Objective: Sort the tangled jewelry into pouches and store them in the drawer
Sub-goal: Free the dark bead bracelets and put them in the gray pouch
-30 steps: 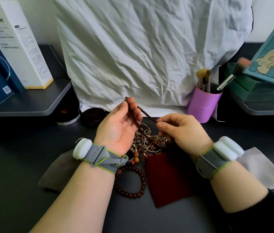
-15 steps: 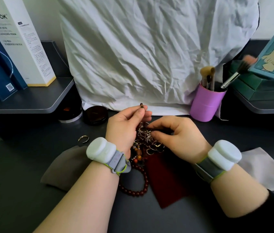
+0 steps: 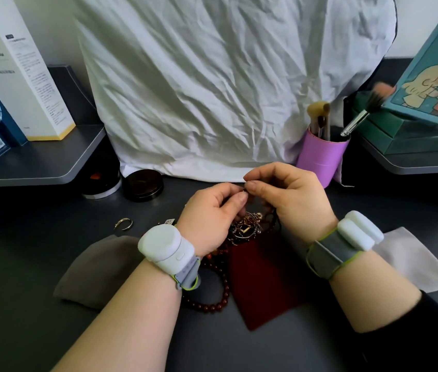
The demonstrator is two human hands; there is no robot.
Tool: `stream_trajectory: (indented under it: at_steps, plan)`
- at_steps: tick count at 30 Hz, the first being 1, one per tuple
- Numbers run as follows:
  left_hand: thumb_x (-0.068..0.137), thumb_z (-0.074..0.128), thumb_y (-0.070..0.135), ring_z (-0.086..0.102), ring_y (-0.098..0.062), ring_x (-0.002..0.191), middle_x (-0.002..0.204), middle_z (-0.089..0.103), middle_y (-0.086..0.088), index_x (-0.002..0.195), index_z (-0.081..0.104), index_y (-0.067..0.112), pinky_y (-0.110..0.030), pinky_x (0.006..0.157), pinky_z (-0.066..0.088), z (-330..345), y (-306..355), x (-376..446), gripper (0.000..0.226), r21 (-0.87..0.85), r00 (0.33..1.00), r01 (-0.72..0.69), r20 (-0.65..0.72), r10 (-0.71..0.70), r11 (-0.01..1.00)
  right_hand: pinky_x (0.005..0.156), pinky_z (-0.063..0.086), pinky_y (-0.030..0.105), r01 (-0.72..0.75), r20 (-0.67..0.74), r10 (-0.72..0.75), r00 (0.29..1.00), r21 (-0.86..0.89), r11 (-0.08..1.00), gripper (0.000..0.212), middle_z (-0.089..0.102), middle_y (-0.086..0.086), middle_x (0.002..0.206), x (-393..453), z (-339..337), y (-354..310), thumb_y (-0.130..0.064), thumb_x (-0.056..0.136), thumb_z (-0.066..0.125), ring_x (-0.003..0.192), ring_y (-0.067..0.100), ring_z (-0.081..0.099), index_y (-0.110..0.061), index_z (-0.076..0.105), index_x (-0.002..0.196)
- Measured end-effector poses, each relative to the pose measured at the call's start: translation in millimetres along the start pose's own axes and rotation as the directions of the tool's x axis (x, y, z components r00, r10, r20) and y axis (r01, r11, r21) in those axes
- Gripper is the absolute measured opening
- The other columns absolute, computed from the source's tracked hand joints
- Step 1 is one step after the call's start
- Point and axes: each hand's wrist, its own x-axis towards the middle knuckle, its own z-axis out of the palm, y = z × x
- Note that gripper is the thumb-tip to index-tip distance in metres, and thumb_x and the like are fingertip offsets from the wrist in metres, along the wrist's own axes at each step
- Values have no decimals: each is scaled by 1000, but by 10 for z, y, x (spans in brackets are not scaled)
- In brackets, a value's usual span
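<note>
Head view | left hand (image 3: 212,213) and right hand (image 3: 290,194): fingertips curled, pinching one thin strand together | above jewelry tangle (image 3: 246,228), beyond red pouch (image 3: 261,280)

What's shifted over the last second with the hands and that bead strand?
The left hand turned palm-down and closed its fingers; a second ago it was open with the thin bead strand draped across it. The right hand rose to meet it, and both fingertips now pinch together above the tangled jewelry. The red pouch, grey pouch, bead bracelet and loose ring stayed put.
</note>
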Motion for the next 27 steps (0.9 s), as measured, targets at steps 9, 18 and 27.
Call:
stream_trajectory:
  at_steps: [9, 18, 27]
  plan:
    - [95, 49, 12, 50, -9, 55, 57, 57, 4, 78, 66, 10, -18, 55, 42, -74, 40, 50, 24, -614, 984, 122, -30, -177, 780, 61, 49, 27, -228, 270, 183, 945, 146, 963, 36, 66, 8, 76, -4, -88, -25, 20, 69, 64, 70, 21, 58, -7, 66, 93]
    - [97, 43, 16, 45, -8, 53, 60, 51, 5, 82, 60, 12, -24, 57, 30, -193, 94, 76, 24, -749, 970, 123, -46, -237, 651, 39, 33, 16, -269, 329, 329, 885, -213, 939, 19, 66, 11, 73, -9, -88, -30, 7, 74, 69, 44, 10, 45, -8, 69, 86]
    - [96, 45, 17, 46, -11, 58, 61, 54, 4, 81, 65, 12, -26, 62, 32, -135, 102, 46, 25, -733, 987, 118, 14, -159, 670, 88, 53, 29, -99, 197, 123, 973, -128, 987, 41, 72, 1, 102, -21, 26, 12, -5, 76, 74, 96, 14, 67, -17, 64, 113]
